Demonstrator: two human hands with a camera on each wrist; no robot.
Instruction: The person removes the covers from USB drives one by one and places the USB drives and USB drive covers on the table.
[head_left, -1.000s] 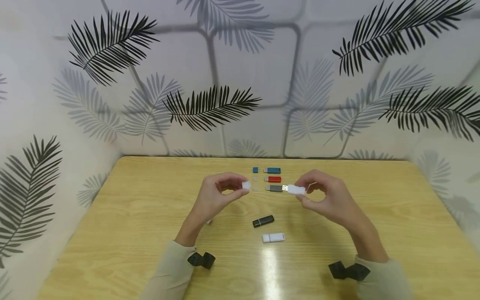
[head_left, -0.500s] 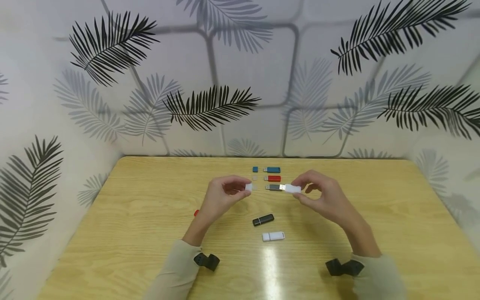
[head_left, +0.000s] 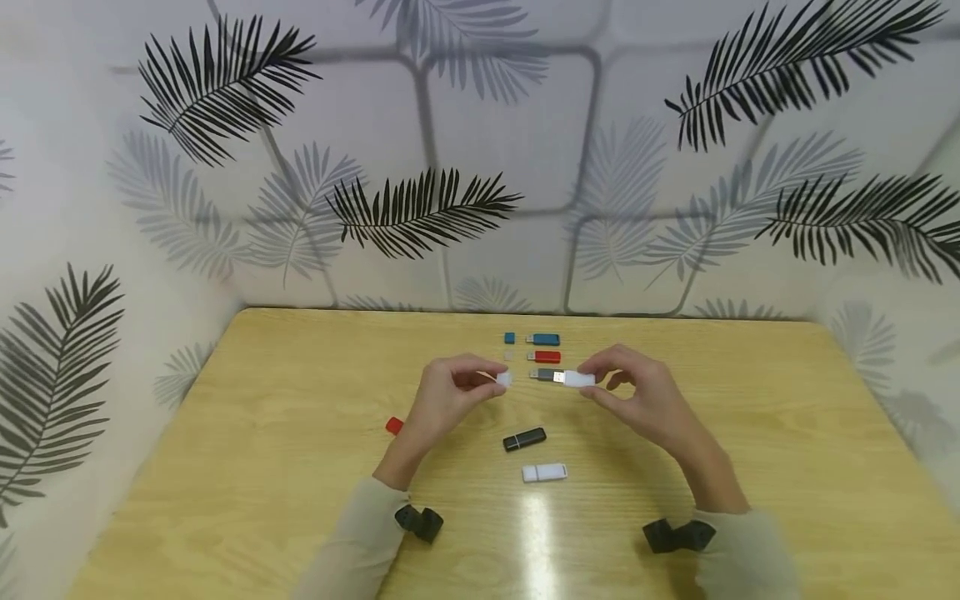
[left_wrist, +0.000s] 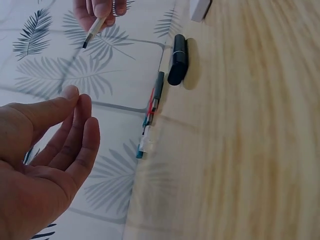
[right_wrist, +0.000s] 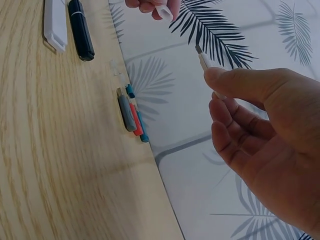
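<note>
Where my remote view begins at left, I see a red cap point(head_left: 393, 426) lying. The left hand point(head_left: 442, 396) pinches a white cap point(head_left: 505, 379) above the table point(head_left: 285, 400). Past a black stick point(head_left: 524, 439), the right hand point(head_left: 641, 392) pinches a white stick point(head_left: 579, 379), its plug point(head_left: 558, 377) pointing left toward the white cap.

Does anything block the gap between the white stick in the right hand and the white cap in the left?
Nothing visible does. In the head view the grey stick appears between the white stick and the white cap, but it lies on the table, lower than both.
</note>
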